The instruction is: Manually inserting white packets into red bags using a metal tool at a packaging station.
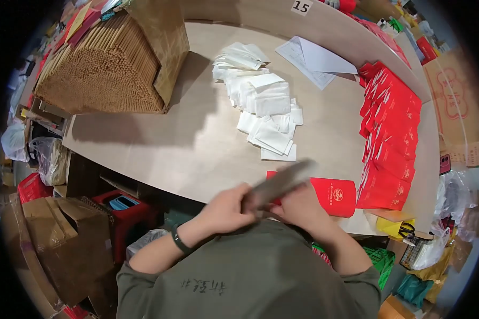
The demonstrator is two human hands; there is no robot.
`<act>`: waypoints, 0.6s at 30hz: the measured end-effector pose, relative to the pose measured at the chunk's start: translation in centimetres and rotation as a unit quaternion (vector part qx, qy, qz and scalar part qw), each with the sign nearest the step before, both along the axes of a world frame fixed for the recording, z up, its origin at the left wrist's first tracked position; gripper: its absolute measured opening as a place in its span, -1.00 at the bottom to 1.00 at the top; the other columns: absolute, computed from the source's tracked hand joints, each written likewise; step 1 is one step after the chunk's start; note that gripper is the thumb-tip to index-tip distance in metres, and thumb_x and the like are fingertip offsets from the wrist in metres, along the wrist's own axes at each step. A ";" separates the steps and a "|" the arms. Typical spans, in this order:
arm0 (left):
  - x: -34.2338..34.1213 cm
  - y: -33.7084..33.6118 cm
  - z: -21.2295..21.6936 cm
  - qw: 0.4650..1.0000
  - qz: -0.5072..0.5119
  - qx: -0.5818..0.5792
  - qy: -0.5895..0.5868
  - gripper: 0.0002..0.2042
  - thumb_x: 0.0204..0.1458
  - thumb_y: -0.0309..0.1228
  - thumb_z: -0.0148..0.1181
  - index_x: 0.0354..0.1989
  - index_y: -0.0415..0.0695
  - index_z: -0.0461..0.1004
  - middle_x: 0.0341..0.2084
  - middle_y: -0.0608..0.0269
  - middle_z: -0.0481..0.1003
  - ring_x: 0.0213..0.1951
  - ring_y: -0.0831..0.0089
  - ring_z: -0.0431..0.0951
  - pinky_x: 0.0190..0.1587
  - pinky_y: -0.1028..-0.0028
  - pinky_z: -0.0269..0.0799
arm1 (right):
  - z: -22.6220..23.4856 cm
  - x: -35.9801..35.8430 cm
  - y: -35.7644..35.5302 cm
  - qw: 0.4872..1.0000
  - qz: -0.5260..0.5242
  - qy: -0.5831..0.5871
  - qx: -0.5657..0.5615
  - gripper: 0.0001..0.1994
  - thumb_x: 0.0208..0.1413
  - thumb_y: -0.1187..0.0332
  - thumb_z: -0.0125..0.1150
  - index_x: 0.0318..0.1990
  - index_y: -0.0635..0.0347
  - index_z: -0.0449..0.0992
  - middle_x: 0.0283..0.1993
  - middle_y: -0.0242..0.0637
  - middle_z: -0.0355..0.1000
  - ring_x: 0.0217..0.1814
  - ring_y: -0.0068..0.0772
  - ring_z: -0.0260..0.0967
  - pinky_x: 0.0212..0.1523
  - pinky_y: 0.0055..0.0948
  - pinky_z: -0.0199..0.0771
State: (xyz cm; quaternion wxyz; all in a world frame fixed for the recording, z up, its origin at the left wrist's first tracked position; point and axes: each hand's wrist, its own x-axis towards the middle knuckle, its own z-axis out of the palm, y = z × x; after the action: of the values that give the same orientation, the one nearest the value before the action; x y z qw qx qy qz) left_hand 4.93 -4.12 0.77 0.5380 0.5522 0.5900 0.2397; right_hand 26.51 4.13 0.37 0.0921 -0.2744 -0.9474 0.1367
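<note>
My left hand (226, 210) is closed round a long, flat grey-brown thing (282, 183), smeared by motion, so its kind is unclear. It slants up and to the right, across the front of my right hand (303, 204). The fingers of my right hand are curled, and that thing partly hides them. Under and beside my right hand lie red printed paper packets (333, 196) at the table's near edge. Beyond my hands, folded white napkins (271, 95) are spread in a loose, overlapping row.
A big bundle of thin wooden sticks (101, 69) in brown paper stands at the far left of the table (213, 170). Red packets (391, 138) overlap in a row along the right-hand wall. White paper sheets (319, 58) lie at the back. Cardboard boxes (64, 239) stand at lower left.
</note>
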 end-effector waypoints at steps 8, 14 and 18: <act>-4.2 -3.4 -2.7 0.935 0.106 0.189 0.280 -0.45 -0.19 -0.39 0.43 0.04 -0.14 0.39 -0.25 0.09 0.49 -0.26 0.03 0.56 -0.23 0.21 0.50 | -1.1 -3.6 -0.5 0.971 -0.182 -0.081 -0.132 -0.75 0.16 0.21 0.16 -0.42 0.21 0.46 -0.56 -0.10 0.45 -0.48 0.00 0.47 -0.44 -0.05 0.44; -7.1 -2.8 -0.9 0.938 -0.077 0.186 0.281 -0.26 -0.18 -0.18 0.49 0.21 -0.13 0.31 -0.27 0.06 0.50 -0.21 0.04 0.56 -0.21 0.20 0.49 | -1.6 -4.8 -0.2 0.960 -0.198 -0.007 -0.200 -0.77 0.07 0.25 0.17 -0.44 0.25 0.48 -0.51 -0.03 0.46 -0.40 0.10 0.47 -0.36 0.00 0.43; -7.3 1.6 1.1 0.929 -0.133 0.227 0.261 -0.28 -0.16 -0.10 0.48 0.16 -0.19 0.35 -0.18 0.02 0.51 -0.12 0.02 0.54 -0.13 0.20 0.48 | -0.4 -5.1 0.8 0.969 -0.113 0.009 -0.218 -0.81 0.07 0.27 0.18 -0.39 0.23 0.53 -0.52 -0.04 0.45 -0.41 0.12 0.46 -0.34 -0.02 0.45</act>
State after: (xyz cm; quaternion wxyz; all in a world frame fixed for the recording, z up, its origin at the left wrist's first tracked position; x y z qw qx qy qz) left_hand -2.41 -2.55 1.87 0.2526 0.7757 0.5609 0.1408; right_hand 21.40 4.92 -0.03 0.0535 -0.3923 -0.8565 0.3311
